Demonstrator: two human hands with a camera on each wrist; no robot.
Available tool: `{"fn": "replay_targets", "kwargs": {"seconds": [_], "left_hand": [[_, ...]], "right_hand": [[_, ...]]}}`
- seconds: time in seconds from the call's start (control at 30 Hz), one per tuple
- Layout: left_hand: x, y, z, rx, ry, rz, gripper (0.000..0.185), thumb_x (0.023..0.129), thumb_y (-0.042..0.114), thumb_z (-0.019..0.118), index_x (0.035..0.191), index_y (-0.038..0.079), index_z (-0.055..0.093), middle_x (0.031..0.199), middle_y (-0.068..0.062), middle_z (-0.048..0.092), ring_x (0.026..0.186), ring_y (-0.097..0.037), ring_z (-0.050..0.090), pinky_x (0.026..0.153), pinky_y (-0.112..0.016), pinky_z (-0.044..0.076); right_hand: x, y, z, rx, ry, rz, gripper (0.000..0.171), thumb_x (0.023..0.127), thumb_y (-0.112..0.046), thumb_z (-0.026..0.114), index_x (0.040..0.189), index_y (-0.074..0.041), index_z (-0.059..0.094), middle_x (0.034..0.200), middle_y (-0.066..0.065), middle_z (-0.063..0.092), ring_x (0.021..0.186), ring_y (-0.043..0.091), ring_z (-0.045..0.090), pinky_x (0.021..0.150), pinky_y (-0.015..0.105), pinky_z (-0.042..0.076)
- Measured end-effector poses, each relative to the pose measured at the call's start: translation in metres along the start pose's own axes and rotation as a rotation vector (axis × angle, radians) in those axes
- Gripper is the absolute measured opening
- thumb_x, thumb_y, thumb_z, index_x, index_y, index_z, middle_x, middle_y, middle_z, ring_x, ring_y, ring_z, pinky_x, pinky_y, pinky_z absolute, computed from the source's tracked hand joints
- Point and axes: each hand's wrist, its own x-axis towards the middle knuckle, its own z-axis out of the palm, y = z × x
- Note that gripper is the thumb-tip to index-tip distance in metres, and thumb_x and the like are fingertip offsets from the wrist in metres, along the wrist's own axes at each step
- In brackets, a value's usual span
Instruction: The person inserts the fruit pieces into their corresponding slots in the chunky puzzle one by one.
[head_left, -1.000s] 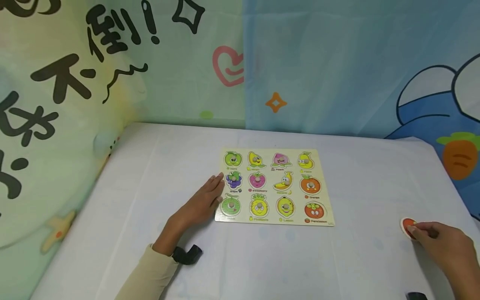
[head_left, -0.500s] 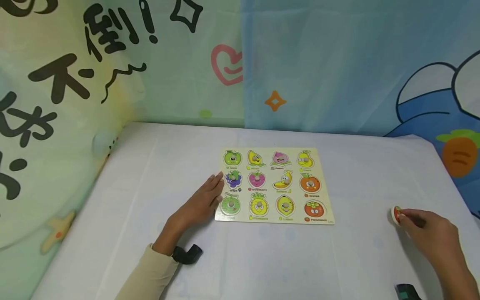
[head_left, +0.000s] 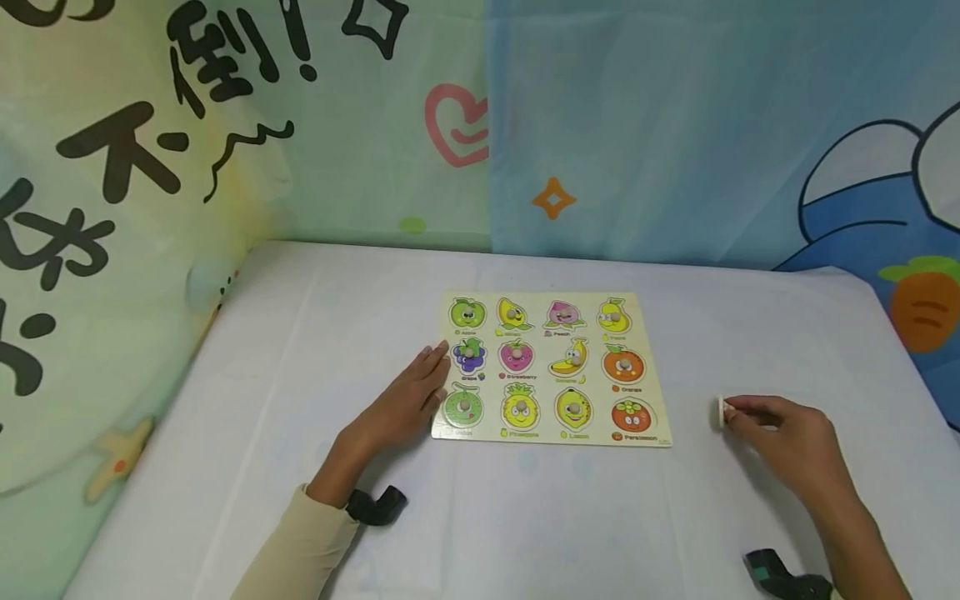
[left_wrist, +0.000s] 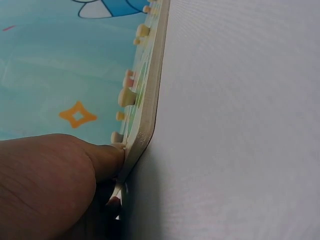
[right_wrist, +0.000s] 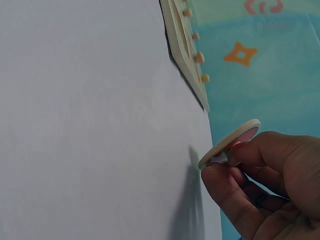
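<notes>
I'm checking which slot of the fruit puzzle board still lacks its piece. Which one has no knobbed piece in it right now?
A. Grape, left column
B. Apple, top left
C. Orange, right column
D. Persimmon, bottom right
D: the persimmon slot on the puzzle board shows only the flat printed picture with no knob, while the right hand pinches a round piece off the board.

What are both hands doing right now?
Left hand: open, fingers flat against the puzzle board left edge.
Right hand: pinching a round puzzle piece, lifted off the table.
</notes>
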Motion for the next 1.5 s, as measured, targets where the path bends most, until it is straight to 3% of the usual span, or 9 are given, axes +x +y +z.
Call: {"fn": "replay_targets", "kwargs": {"seconds": [0.27,0.47,0.6,0.8,1.07,1.5], "left_hand": [[0.000,0.001,-0.002,0.005,-0.001,0.004,0.053,0.104,0.015,0.046,0.151,0.000,0.026,0.161,-0.010,0.013,0.147,-0.026,0.007,0.118,-0.039,0.013],[0.000,0.000,-0.002,0.018,-0.001,-0.002,0.054,0.104,0.015,0.045,0.152,0.000,0.025,0.161,-0.009,0.013,0.147,-0.026,0.007,0.118,-0.038,0.013],[0.000,0.000,-0.002,0.012,0.001,-0.002,0.054,0.104,0.015,0.046,0.152,0.001,0.025,0.161,-0.009,0.013,0.147,-0.026,0.007,0.118,-0.039,0.014],[0.000,0.000,-0.002,0.011,-0.001,0.001,0.054,0.104,0.015,0.046,0.152,0.001,0.025,0.161,-0.009,0.012,0.147,-0.025,0.007,0.118,-0.039,0.013],[0.001,-0.002,-0.002,0.011,0.001,0.004,0.054,0.104,0.015,0.046,0.152,0.000,0.025,0.161,-0.009,0.013,0.147,-0.026,0.007,0.118,-0.039,0.014],[0.002,0.002,-0.002,0.056,-0.020,0.011,0.053,0.104,0.015,0.044,0.151,-0.001,0.025,0.161,-0.011,0.012,0.147,-0.028,0.007,0.118,-0.039,0.014]], "right_hand": [[0.002,-0.032,0.017,0.084,-0.079,-0.097,0.031,0.092,-0.026,0.070,0.110,-0.001,0.071,0.104,0.017,0.070,0.096,0.032,0.061,0.070,0.035,0.046],[0.007,-0.050,0.024,0.135,-0.157,-0.156,0.032,0.090,-0.033,0.071,0.107,-0.006,0.073,0.104,0.011,0.070,0.093,0.024,0.060,0.065,0.024,0.050],[0.007,-0.058,0.030,0.148,-0.207,-0.190,0.025,0.089,-0.025,0.074,0.102,-0.004,0.073,0.094,0.007,0.070,0.082,0.019,0.060,0.061,0.022,0.051],[0.008,-0.061,0.031,0.112,-0.218,-0.222,0.016,0.087,-0.010,0.073,0.100,0.000,0.072,0.085,0.004,0.067,0.076,0.018,0.060,0.060,0.022,0.051],[0.012,-0.066,0.036,0.082,-0.253,-0.262,0.015,0.085,-0.009,0.074,0.096,0.000,0.073,0.078,0.000,0.064,0.073,0.017,0.056,0.058,0.023,0.049],[0.013,-0.072,0.035,-0.018,-0.308,-0.325,0.018,0.086,-0.011,0.074,0.101,0.000,0.074,0.081,-0.001,0.062,0.076,0.017,0.053,0.060,0.026,0.046]]}}
